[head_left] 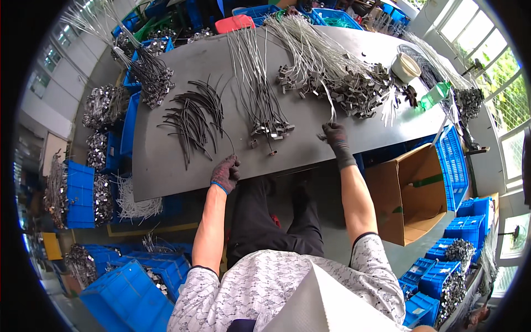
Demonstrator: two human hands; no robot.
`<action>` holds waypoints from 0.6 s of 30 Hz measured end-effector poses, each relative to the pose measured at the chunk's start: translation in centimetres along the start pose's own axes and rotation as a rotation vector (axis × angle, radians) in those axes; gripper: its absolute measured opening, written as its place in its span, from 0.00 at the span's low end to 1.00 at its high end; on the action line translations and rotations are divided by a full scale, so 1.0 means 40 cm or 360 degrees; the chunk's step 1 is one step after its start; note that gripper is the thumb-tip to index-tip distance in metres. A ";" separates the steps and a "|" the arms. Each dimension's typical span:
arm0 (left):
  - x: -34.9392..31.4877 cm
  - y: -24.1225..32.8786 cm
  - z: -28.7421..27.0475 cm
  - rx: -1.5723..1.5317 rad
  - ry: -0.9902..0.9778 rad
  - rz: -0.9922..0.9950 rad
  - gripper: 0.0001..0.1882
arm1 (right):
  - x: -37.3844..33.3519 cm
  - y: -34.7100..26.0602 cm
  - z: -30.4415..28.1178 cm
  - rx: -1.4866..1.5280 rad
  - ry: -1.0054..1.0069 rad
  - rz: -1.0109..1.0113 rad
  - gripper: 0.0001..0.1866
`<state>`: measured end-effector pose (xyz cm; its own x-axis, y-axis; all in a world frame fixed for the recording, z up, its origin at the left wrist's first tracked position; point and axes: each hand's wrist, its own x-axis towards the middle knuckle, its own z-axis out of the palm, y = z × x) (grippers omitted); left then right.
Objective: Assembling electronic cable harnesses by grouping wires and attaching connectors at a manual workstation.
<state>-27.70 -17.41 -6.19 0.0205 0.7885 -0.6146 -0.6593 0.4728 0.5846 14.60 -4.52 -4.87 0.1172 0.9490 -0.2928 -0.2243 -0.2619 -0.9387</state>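
Note:
My left hand (pixel 225 174), in a dark knitted glove with a blue cuff, is at the table's near edge. Its fingers are closed on the end of a thin black tube (pixel 227 138), beside a loose pile of short black tubes (pixel 191 124). My right hand (pixel 336 138), also gloved, is closed on a whitish wire (pixel 332 108) that runs up toward a large heap of wires with metal end pieces (pixel 354 88). A small dark end shows at its fingertips, too small to make out. Between my hands lies a bundle of wires with black sleeves and metal ends (pixel 271 124).
The grey metal table (pixel 166 185) spans the front. At right are white strips (pixel 390 105), a pale tub (pixel 405 67), a green bottle (pixel 435 96) and, below, an open cardboard box (pixel 406 193). Blue crates (pixel 130 299) stand on both sides.

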 end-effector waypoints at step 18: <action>0.079 -0.328 0.284 0.1393 -0.0802 0.1391 0.04 | -0.137 0.102 0.074 -0.0299 0.0154 -0.0057 0.16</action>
<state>-10.46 -16.66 -9.78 0.2400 0.9283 0.2839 0.0942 -0.3133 0.9450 10.17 -10.25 -6.57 0.2164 0.9394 -0.2660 -0.0350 -0.2648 -0.9637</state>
